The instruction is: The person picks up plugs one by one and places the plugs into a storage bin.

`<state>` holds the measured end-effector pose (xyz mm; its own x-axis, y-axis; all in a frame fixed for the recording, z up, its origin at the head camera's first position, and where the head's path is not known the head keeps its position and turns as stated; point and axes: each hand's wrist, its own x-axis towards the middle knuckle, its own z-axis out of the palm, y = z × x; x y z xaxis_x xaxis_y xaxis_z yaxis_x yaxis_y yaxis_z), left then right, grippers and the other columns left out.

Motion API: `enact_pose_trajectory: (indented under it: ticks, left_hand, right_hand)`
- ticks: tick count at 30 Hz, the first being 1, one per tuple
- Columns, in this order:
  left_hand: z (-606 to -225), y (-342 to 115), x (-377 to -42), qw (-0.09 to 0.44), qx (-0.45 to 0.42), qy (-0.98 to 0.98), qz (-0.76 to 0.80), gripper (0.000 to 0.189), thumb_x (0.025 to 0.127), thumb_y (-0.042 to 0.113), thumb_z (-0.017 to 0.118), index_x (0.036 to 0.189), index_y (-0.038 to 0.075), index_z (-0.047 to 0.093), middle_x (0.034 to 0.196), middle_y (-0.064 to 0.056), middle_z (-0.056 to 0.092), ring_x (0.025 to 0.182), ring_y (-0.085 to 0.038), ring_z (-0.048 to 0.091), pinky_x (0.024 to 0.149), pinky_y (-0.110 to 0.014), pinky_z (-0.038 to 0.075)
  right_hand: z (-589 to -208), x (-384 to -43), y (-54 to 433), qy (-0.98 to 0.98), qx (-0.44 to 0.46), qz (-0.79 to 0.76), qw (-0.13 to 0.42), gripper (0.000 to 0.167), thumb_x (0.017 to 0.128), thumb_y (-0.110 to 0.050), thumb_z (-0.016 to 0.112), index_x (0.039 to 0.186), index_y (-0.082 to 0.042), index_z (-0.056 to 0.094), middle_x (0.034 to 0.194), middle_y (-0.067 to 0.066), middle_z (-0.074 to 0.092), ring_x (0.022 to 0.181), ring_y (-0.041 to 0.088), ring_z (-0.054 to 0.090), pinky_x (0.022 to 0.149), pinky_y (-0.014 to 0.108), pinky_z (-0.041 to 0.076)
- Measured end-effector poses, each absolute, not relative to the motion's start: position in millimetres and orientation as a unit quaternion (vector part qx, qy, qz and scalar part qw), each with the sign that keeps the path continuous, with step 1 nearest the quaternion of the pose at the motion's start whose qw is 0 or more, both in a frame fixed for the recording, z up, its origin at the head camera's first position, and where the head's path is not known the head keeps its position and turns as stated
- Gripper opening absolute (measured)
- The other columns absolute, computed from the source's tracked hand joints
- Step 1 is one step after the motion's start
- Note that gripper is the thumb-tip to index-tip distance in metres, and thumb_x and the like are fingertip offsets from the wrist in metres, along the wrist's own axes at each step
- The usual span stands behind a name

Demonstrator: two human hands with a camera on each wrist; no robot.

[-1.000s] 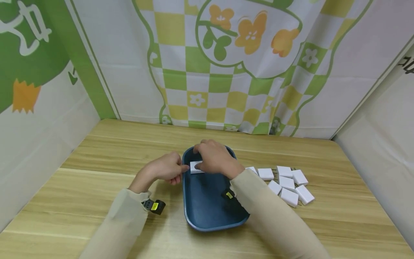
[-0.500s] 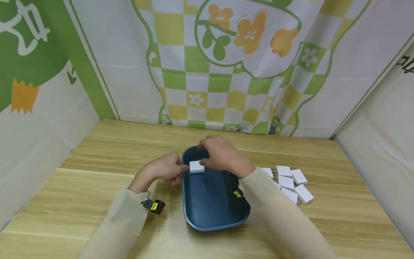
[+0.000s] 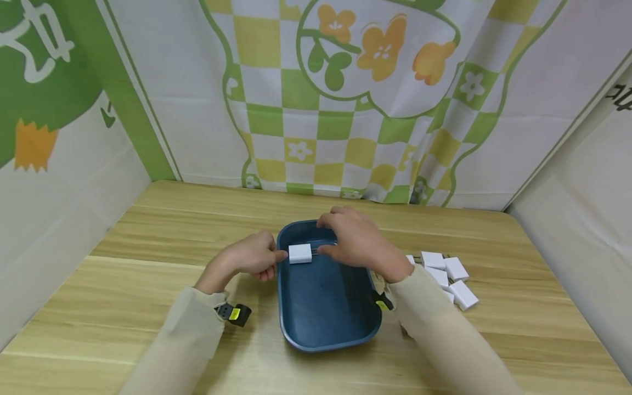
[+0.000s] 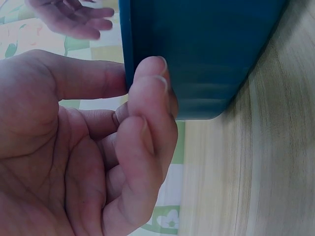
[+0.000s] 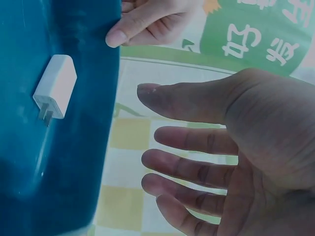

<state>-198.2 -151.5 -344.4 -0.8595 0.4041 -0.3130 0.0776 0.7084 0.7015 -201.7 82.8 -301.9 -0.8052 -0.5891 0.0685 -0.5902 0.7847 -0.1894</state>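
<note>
A white two-prong charger plug [image 3: 300,254] lies in the upper left of a dark blue tray [image 3: 329,346], its prongs pointing right. My left hand [image 3: 252,255] pinches the tray's left rim between thumb and curled fingers, as the left wrist view shows around the rim [image 4: 126,44]. Over the tray's far right part hovers my right hand [image 3: 357,236], its fingers spread and holding nothing. In the right wrist view the same hand [image 5: 197,147] has its thumb and fingers apart, beside the tray wall, with the charger plug [image 5: 56,86] separate from it.
To the right of the tray lie several more white charger plugs [image 3: 456,269] in a loose group, partly hidden by my right sleeve [image 3: 429,312]. The wooden table [image 3: 533,307] meets a patterned curtain [image 3: 336,153] at the back.
My right hand has let go of the charger plug and drawn back to the right. The plug stays in the tray, its prongs now showing. The left hand keeps its place on the rim.
</note>
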Motion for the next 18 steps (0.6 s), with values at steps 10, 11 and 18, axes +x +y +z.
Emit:
enact_pose_trajectory:
  ticks: [10, 11, 18]
  left_hand:
    - [-344, -152, -198, 0.224, 0.136, 0.897, 0.356, 0.045, 0.105, 0.014, 0.054, 0.065, 0.0, 0.067, 0.055, -0.003, 0.059, 0.047, -0.012, 0.057, 0.051, -0.028, 0.049]
    - [-344, -152, -198, 0.224, 0.136, 0.897, 0.357, 0.045, 0.105, 0.014, 0.054, 0.065, -0.001, 0.067, 0.055, -0.003, 0.059, 0.047, -0.012, 0.057, 0.051, -0.028, 0.049]
    - [-345, -151, -198, 0.224, 0.139, 0.896, 0.358, 0.045, 0.105, 0.014, 0.054, 0.064, 0.0, 0.066, 0.055, -0.003, 0.059, 0.046, -0.012, 0.056, 0.051, -0.027, 0.049]
  right_hand:
    - [-300, -189, 108, -0.949, 0.285, 0.132, 0.016, 0.044, 0.089, -0.031, 0.08, 0.126, -0.011, 0.069, 0.118, 0.006, 0.065, 0.108, 0.026, 0.062, 0.087, 0.045, 0.052]
    - [-300, -188, 111, -0.949, 0.285, 0.133, 0.021, 0.044, 0.089, -0.031, 0.081, 0.125, -0.011, 0.069, 0.117, 0.006, 0.065, 0.106, 0.026, 0.062, 0.086, 0.045, 0.052]
    - [-303, -184, 128, -0.947, 0.281, 0.151, 0.04, 0.043, 0.087, -0.03, 0.082, 0.124, -0.009, 0.069, 0.114, 0.007, 0.066, 0.102, 0.027, 0.063, 0.084, 0.046, 0.051]
